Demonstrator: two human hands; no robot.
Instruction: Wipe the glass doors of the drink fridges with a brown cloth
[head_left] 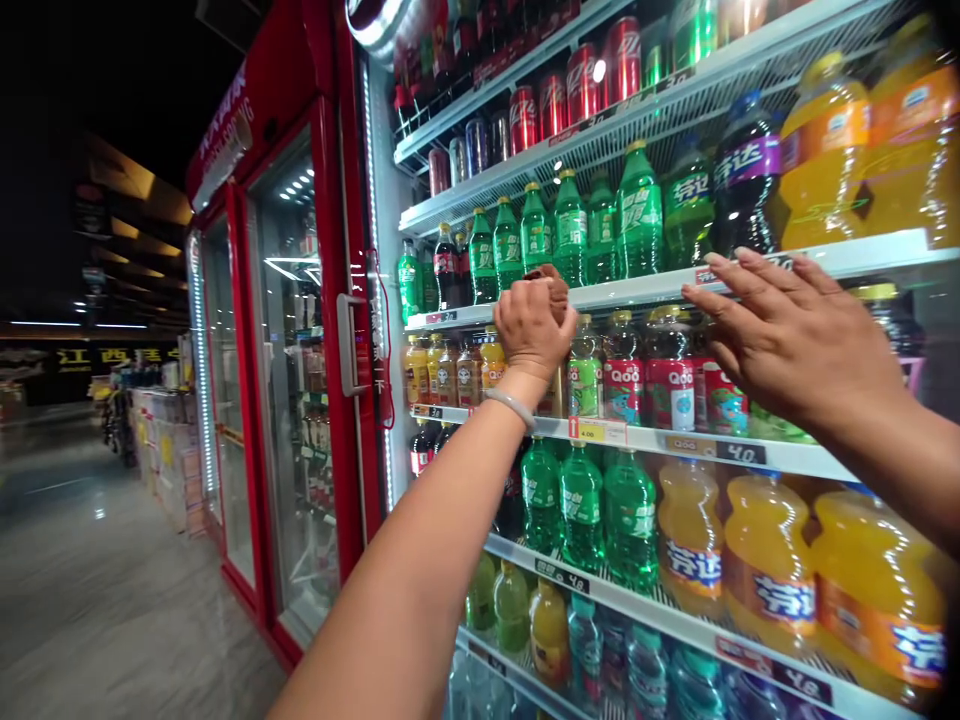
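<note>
My left hand (531, 325), with a pale bangle (511, 407) on its wrist, reaches forward to the drinks fridge. Its fingers are wrapped round a bunched brown cloth (553, 288), level with a shelf of green soda bottles (571, 225). To the right, my right hand (795, 325) is held up with its fingers stretched out and holds nothing. It covers part of the shelf edge and some Qoo bottles (625, 375). Reflections suggest glass in front of the bottles, but I cannot tell whether the right palm touches it.
Red soda cans (589, 85) stand on an upper shelf, large orange soda bottles (769, 550) lower right. Left of my arm, a red-framed fridge (300, 400) has a grey vertical handle (350, 345). Farther left, stacked boxes (169, 450) line a grey floor (112, 600).
</note>
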